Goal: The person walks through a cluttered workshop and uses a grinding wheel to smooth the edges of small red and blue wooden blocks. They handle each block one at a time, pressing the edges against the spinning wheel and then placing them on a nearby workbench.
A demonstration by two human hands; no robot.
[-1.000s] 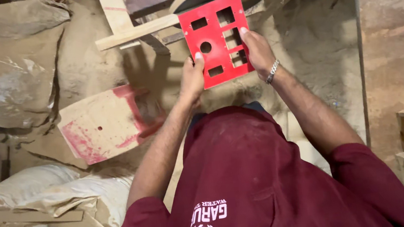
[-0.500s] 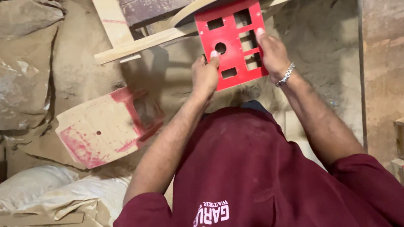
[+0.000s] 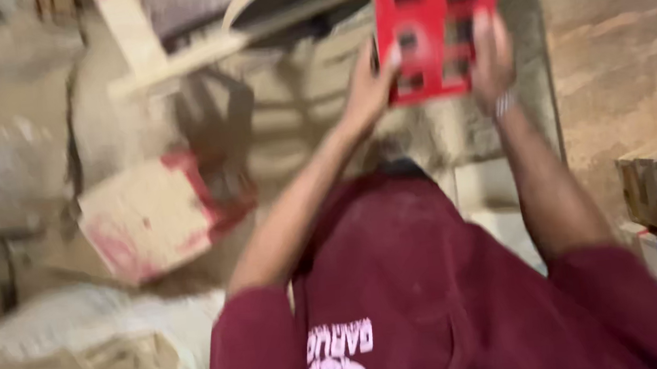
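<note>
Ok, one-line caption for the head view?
Left hand and right hand hold up a red cut-out panel.

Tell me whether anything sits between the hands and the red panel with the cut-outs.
Nothing visible does. The left hand and the right hand already grip the red panel directly by its lower edge, fingers on its face. The picture is blurred, so fine detail is unclear.

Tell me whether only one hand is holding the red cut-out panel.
No: the left hand grips the red panel at its left edge and the right hand at its right edge.
</note>
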